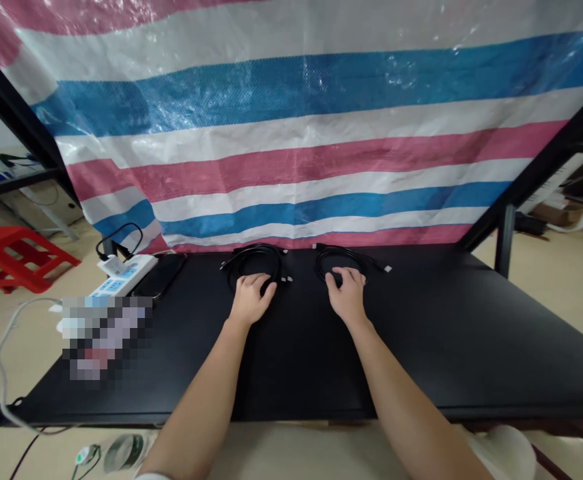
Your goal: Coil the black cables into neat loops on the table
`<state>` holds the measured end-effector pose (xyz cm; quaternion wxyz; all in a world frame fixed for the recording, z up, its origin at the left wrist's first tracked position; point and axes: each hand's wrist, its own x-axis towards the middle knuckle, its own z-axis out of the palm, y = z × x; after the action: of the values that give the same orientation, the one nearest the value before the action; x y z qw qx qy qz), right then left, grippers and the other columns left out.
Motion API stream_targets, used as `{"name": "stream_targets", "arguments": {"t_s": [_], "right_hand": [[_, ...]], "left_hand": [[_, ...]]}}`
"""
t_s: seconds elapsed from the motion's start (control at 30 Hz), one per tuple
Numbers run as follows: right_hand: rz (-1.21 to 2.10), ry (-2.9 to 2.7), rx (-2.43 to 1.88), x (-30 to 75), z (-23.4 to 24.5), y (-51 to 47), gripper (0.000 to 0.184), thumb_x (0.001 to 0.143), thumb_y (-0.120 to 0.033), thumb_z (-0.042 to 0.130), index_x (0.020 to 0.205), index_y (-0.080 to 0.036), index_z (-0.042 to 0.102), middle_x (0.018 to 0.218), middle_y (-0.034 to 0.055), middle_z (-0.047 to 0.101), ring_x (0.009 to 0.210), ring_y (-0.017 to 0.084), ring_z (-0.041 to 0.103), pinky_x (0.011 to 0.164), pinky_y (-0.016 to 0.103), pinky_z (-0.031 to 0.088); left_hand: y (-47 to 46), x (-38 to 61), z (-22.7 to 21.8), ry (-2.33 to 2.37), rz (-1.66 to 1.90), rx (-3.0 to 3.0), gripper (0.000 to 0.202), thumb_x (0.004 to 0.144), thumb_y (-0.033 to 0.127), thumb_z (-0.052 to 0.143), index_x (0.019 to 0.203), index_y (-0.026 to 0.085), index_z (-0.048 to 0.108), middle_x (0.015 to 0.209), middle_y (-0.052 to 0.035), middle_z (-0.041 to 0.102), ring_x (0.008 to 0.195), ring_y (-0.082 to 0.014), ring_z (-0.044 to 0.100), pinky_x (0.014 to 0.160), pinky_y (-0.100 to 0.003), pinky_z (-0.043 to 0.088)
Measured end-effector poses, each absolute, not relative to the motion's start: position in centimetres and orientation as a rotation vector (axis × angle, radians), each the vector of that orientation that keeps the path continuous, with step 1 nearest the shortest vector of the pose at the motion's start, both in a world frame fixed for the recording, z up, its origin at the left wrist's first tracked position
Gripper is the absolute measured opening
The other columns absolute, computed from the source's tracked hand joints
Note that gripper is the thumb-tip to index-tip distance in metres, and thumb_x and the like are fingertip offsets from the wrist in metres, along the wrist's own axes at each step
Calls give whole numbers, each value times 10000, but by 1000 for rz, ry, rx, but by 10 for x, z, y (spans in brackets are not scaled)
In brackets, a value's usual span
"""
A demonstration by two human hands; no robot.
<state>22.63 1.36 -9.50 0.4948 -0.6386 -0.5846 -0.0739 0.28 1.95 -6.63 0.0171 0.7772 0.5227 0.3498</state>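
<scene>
Reaching across a flat black tabletop point(299, 360)

Before the striped red-white-blue plastic sheet point(291, 147), the bare left hand point(252, 299) lies over a coiled, pale-tipped black cable point(277, 261). Farther right along the sheet's lower edge, the bare right hand point(349, 293) covers part of a second black cable coil point(344, 251). Both hands' fingers curve downward; I can't tell whether they grip.

Fingers point(258, 281) at coiled black cables point(277, 261)
</scene>
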Motion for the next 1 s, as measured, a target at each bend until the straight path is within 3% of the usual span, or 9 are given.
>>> {"name": "stream_targets", "arguments": {"t_s": [0.23,0.43,0.6,0.83,1.0], "right_hand": [[-115,-1458,-1477,218,-97,17,205,813,-318,480,850,-204,647,875,95,567,886,251,508,863,461,417],[-47,-1466,-1466,222,-96,20,200,811,-320,488,828,-197,646,855,100,579,868,253,503,860,462,413],[-65,-1468,-1484,223,-96,21,187,810,-306,490,819,-204,647,848,89,588,858,248,505,851,447,415],[-34,-1461,-1471,223,-97,21,173,795,-276,492,825,-190,639,850,99,592,861,251,500,857,447,410],[-18,-1463,-1477,223,-95,19,147,764,-245,509,818,-185,632,843,101,587,858,255,501,854,449,410]], "left_hand": [[29,0,-63,1623,1211,2498,267,864,257,463,969,202,703,935,-125,724,883,-222,672,804,-365,490],[53,14,-44,1723,1164,2557,316,885,292,428,1065,234,681,1018,-121,706,981,-234,629,832,-358,447],[66,24,-54,1590,759,2686,297,847,279,460,1032,224,686,1029,-113,698,937,-235,627,844,-369,440],[55,21,-57,1719,1010,2642,236,806,241,472,827,209,705,882,-121,695,880,-259,634,849,-414,452],[40,16,-61,1722,1058,2590,212,777,214,494,795,211,705,951,-120,700,928,-259,644,864,-420,476]]}}
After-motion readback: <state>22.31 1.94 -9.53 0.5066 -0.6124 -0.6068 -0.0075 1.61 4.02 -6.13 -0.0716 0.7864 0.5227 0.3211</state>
